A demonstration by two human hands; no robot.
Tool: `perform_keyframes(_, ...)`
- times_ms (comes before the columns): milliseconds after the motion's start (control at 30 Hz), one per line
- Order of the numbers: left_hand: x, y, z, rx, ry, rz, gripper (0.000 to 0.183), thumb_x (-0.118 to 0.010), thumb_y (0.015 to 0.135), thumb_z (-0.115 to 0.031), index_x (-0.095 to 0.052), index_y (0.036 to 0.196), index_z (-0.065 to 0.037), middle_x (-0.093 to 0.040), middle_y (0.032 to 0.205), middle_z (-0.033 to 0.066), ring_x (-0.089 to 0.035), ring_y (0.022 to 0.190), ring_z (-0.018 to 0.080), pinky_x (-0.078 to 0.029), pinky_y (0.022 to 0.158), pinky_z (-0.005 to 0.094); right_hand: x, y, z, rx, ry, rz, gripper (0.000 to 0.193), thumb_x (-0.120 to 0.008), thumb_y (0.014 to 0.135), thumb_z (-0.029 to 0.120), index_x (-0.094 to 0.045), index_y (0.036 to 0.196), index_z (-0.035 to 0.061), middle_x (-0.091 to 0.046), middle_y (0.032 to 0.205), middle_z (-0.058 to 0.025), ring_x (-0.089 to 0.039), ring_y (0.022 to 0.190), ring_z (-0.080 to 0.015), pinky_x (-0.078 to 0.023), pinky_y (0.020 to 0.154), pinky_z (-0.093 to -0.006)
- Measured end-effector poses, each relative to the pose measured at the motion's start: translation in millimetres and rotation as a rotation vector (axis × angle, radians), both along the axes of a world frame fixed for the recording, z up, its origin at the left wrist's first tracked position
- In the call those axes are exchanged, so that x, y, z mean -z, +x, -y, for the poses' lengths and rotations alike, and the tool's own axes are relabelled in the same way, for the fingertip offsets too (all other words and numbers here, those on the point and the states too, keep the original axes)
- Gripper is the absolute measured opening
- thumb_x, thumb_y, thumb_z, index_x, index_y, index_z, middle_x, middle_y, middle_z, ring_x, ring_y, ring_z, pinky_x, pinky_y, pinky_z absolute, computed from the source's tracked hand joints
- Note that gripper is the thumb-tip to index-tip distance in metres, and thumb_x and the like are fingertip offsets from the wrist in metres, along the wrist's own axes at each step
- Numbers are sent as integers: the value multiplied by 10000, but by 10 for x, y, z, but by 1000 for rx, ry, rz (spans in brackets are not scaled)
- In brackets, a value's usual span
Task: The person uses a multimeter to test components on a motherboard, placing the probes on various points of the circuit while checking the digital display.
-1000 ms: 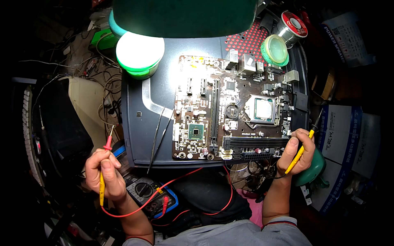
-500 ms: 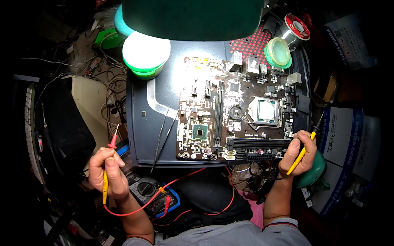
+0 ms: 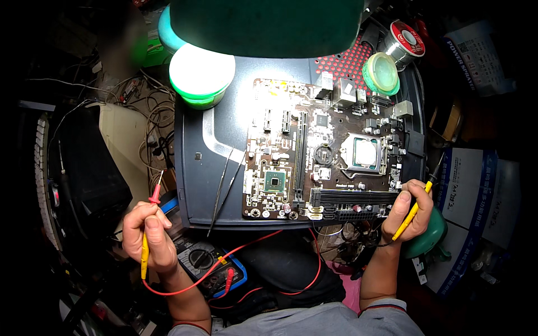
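Between my fingers and thumb, my left hand (image 3: 150, 235) grips a red-and-yellow multimeter probe (image 3: 145, 255), its metal tip pointing up, left of the work surface. My right hand (image 3: 408, 213) is closed on a black-and-yellow multimeter probe (image 3: 413, 213), tip up and to the right, beside the lower right corner of a brown motherboard (image 3: 314, 134). Neither tip touches the board. A multimeter (image 3: 207, 263) with a dial lies below the work surface, by my left forearm, and a red lead runs from the left probe toward it. Metal tweezers (image 3: 224, 190) lie at the board's left edge.
The board lies on a dark case panel (image 3: 193, 201). A white tub with a green rim (image 3: 202, 78) stands at the back left. A dark green lamp shade (image 3: 266, 28) overhangs the back. A solder spool (image 3: 404, 42) and a small round green container (image 3: 382, 75) sit at the back right.
The whole view has shifted slightly, so the panel and board appear a little lower and to the right. Both hands keep their grips on the probes, nearly still.
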State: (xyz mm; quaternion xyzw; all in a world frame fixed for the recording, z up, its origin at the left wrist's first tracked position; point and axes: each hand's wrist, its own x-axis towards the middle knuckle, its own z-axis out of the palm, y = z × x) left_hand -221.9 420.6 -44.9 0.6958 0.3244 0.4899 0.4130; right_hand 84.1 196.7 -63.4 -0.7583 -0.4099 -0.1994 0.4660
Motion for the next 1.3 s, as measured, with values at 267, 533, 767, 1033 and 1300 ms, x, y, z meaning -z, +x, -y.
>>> perform_keyframes(267, 19, 2, 7, -35, 20, -20, 181, -524, 934, -83, -574, 1014, 71, -484, 702, 64, -439, 632, 121, -357, 611, 245, -13, 20, -25, -28, -1, 35, 165, -606, 854, 44, -596, 995, -42, -620, 835, -163, -567, 713, -245, -470, 634, -318)
perform_keyframes(533, 41, -15, -9, -29, 21, -19, 180, -517, 940, -88, -577, 1013, 67, -475, 700, 60, -432, 634, 119, -349, 599, 238, 8, 39, -23, -13, 21, 44, 175, -624, 833, 54, -607, 985, -31, -624, 832, -164, -556, 669, -223, -449, 592, -289)
perform_keyframes(767, 49, -67, -20, 40, 30, -24, 229, -479, 984, -81, -590, 1107, 77, -507, 753, 58, -451, 697, 108, -346, 646, 236, 10, 45, -14, -13, 13, 50, 179, -638, 832, 62, -613, 987, -24, -629, 835, -159, -545, 650, -206, -440, 568, -278)
perform_keyframes(1033, 41, -52, -6, -33, 0, -11, 194, -485, 948, -44, -587, 1053, 84, -527, 767, 83, -466, 660, 119, -383, 624, 234, 19, 33, -6, 2, 11, 35, 186, -641, 833, 69, -617, 992, -23, -629, 851, -156, -551, 664, -207, -444, 576, -277)
perform_keyframes(1300, 57, -63, -10, -24, -14, 1, 219, -473, 985, -63, -594, 1096, 82, -519, 760, 65, -465, 719, 117, -361, 665, 236, 15, 37, -43, 1, 29, 27, 179, -633, 819, 40, -620, 983, -29, -631, 858, -160, -540, 655, -197, -442, 581, -273)
